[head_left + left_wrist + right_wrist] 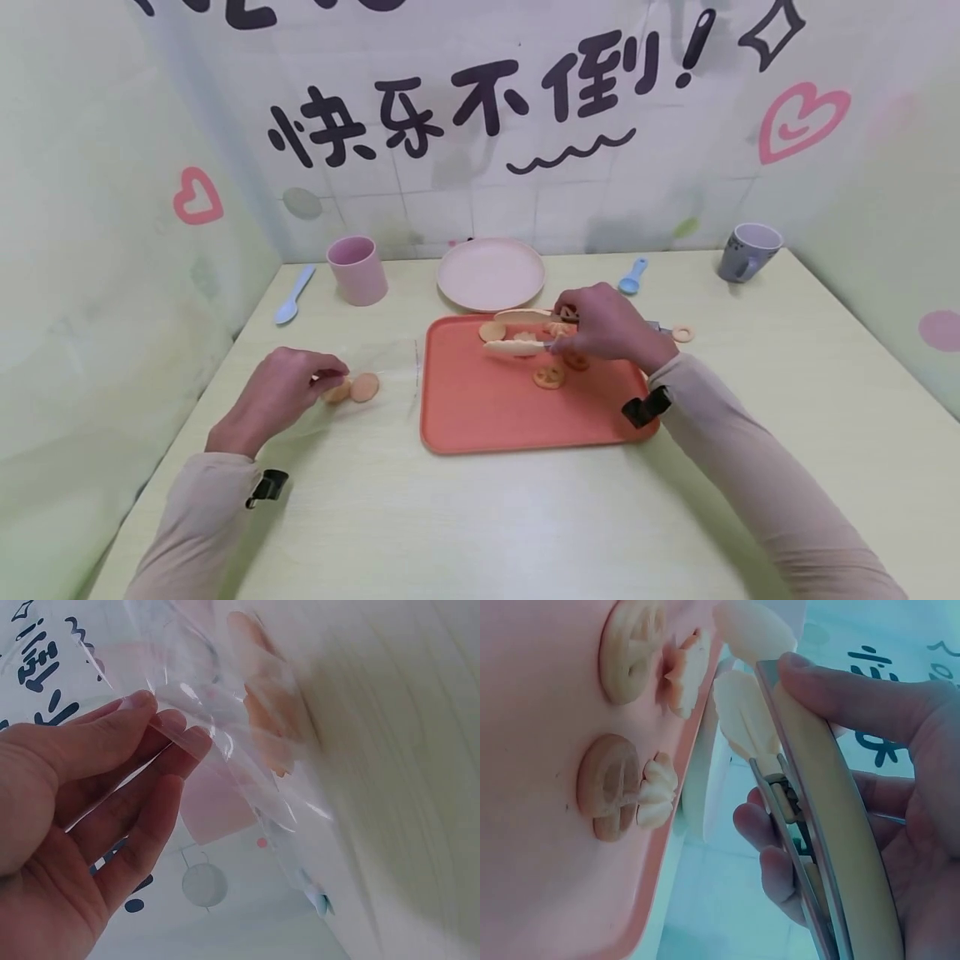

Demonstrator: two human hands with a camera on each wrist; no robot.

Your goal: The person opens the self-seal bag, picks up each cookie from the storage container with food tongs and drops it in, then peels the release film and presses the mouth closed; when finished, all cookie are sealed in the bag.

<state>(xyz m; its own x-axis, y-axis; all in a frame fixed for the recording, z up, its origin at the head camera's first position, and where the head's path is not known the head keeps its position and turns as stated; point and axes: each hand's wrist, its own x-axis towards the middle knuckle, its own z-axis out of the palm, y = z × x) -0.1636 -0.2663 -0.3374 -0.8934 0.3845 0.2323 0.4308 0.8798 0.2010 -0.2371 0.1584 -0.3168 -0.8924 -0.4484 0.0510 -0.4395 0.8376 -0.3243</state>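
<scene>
My left hand (281, 392) pinches the edge of a clear plastic bag (397, 362) between thumb and fingertips. Inside the bag lie a round cookie (365, 387) and a scalloped one (270, 735). My right hand (606, 321) grips tongs (832, 802) with cream-coloured handles and metal edges. Their pale tips (513, 347) stand apart over the orange tray (480, 417), with nothing pinched between them in the right wrist view. Several cookies lie on the tray, among them a round patterned cookie (549, 377), a plain disc (492, 331) and a scalloped cookie (688, 673).
A pink plate (491, 275) stands behind the tray. A pink cup (357, 271) and a pale blue spoon (296, 296) are at the back left. A small blue scoop (632, 277) and a grey mug (750, 252) are at the back right, before the wall.
</scene>
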